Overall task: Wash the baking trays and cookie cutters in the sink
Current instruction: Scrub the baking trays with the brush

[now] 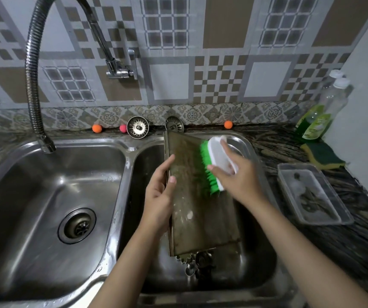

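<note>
Now gripping a baking tray (pixel 200 210) by its left edge with the left hand (pixel 159 196), thumb curled over the rim, fingers behind. Tray propped tilted in the right basin of the sink (pixel 120 165), its upper end against the rear rim. Right hand (pixel 234 174) wrapped over the white back of a scrub brush (pixel 216 163), green bristles pressed on the tray's grimy face, just right of the left grip. Below both hands, under the tray's lower edge, cookie cutters (pixel 197 262) lying at the basin bottom. Right of the brush grip, on the bench (pixel 285 143), a clear plastic container (pixel 312 196), a sponge (pixel 323 155) and soap bottles (pixel 318 121).
</note>
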Available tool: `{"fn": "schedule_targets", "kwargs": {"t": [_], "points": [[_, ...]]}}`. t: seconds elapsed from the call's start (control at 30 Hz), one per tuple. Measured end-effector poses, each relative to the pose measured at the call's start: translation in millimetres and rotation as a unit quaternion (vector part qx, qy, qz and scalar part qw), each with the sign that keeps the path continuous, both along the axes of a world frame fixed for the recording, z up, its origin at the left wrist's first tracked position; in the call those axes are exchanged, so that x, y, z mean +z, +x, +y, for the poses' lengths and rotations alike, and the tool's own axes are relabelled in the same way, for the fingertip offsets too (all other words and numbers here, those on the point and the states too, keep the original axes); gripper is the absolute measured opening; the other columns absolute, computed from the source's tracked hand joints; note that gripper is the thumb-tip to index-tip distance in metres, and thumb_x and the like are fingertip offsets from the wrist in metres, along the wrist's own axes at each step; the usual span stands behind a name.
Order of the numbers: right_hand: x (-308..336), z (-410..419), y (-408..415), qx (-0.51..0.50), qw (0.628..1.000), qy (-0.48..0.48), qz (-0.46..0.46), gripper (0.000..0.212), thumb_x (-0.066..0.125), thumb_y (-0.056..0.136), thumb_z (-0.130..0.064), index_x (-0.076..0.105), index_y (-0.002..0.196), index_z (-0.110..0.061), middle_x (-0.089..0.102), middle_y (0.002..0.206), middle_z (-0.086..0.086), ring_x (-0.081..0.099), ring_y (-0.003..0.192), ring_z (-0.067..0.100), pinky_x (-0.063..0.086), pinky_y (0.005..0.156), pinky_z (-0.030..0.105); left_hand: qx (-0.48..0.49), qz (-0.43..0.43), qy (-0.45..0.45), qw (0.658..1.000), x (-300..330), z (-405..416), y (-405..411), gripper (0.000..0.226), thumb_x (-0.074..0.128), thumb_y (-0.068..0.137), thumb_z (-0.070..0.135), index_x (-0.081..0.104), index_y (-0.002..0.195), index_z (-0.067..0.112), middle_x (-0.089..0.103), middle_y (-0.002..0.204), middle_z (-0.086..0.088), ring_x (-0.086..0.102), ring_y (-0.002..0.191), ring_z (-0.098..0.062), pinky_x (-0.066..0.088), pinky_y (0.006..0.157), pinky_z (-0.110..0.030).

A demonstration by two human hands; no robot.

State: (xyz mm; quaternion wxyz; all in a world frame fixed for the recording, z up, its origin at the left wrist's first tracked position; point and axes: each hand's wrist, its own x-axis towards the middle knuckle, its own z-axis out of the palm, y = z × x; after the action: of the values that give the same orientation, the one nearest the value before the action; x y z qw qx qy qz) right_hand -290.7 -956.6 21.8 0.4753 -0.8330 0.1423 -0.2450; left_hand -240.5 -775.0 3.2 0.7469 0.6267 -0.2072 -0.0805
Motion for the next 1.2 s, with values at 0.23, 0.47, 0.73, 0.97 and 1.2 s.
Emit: {"fn": "schedule_targets", "kwargs": {"t": [0.23,0.47,0.73,0.97,1.2], "points": [[-0.7,47.4,-1.6,0.085,0.994,0.002,-0.069,0.069,0.074,0.079,-0.031,0.044,0.141,-0.029,0.057,0.127,-0.007,0.054,0.115,0.003,0.048,0.094,0.022,0.036,0.008,-0.031,0.999,13.5,-11.0,23.0,0.041,0.044,0.093,0.001,0.049,0.128,0.022,0.052,0.135,0.008,0.047,0.124,0.003,0.037,0.105,-0.019],[-1.4,-6.3,15.1,-0.033,0.994,-0.039,-0.092,0.056,0.07,0.084,-0.031,0.053,0.135,-0.016,0.055,0.106,0.007,0.059,0.099,0.016,0.044,0.082,0.009,-0.043,0.026,-0.064,0.997,5.3,-4.4,21.6,0.04,0.056,0.087,0.021,0.056,0.127,0.028,0.05,0.142,-0.006,0.044,0.133,-0.022,0.03,0.113,-0.048],[12.1,13.7,4.6,-0.094,0.981,-0.155,-0.063,0.077,0.078,0.073,-0.037,0.038,0.139,-0.041,0.043,0.107,-0.004,0.052,0.08,0.012,0.05,0.062,0.026,0.01,0.045,-0.09,0.995,1.6,-12.6,7.3,0.046,0.051,0.088,0.013,0.048,0.133,0.021,0.05,0.142,-0.001,0.045,0.133,-0.017,0.036,0.109,-0.036],[4.1,2.7,-4.4,-0.07,0.978,-0.185,-0.064,0.064,0.077,0.072,-0.038,0.057,0.131,-0.028,0.048,0.096,-0.001,0.045,0.087,0.005,0.037,0.073,0.004,0.008,0.057,-0.092,0.994,2.5,-7.4,9.2,0.045,0.053,0.089,0.009,0.051,0.131,0.024,0.052,0.14,-0.003,0.047,0.131,-0.015,0.039,0.107,-0.033],[10.6,4.2,-5.7,-0.069,0.987,-0.146,0.011,0.067,0.069,0.084,-0.035,0.038,0.144,-0.028,0.041,0.108,-0.001,0.049,0.096,0.01,0.034,0.074,0.009,-0.036,0.059,-0.071,0.995,-3.3,-9.0,0.1,0.045,0.056,0.087,0.019,0.053,0.131,0.022,0.053,0.14,0.002,0.046,0.132,-0.018,0.033,0.112,-0.046]]}}
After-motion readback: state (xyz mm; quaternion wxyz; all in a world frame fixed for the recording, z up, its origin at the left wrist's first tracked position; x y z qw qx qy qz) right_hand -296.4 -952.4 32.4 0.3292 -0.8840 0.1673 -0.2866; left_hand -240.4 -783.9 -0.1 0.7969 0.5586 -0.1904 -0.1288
